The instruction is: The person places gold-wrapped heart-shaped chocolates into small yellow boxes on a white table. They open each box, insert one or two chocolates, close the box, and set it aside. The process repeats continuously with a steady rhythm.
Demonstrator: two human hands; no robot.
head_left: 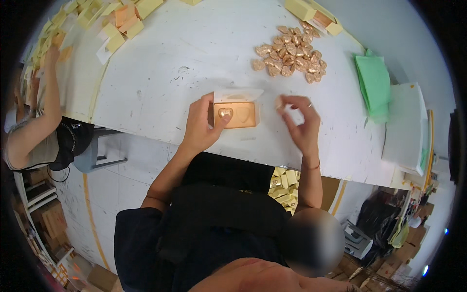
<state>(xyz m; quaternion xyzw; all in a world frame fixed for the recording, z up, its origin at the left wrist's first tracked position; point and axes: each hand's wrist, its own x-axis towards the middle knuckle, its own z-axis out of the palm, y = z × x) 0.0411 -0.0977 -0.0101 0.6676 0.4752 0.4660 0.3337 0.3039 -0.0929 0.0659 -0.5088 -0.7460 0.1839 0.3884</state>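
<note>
My left hand (198, 127) grips the left end of a small open box (258, 119) on the white table, its thumb over the tray inside. The orange tray (238, 108) has two shaped recesses. In the left one lies a gold foil-wrapped heart (224, 112), touched by my thumb; the right one holds nothing. The box lid stands up at the back. To the right of the box, apart from it, my right hand (305, 124) pinches a gold foil-wrapped piece (279, 103) between thumb and fingers; the piece is blurred and partly covered.
A pile of gold foil-wrapped pieces (292, 51) lies at the back right, near an open yellow box (314, 14). Green sheets (373, 85) rest at the right edge. Yellow boxes crowd the far left, where another person's arm (51, 92) reaches in. Below the table, a carton holds yellow boxes (284, 187).
</note>
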